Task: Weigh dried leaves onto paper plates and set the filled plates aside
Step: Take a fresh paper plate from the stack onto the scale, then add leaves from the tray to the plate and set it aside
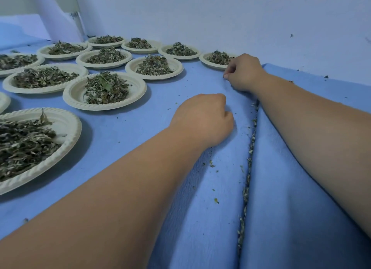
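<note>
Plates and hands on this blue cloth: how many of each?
Paper plates heaped with dried leaves: 11
Paper plate cut off at left edge, contents unseen: 1
Hands: 2, left hand and right hand
Total: 14

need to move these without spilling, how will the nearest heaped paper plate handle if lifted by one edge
The plate looks thin with a crimped rim, so it will probably bend when lifted that way. Its leaves are loose and heaped, likely light, and may slide off if it tilts.
</note>
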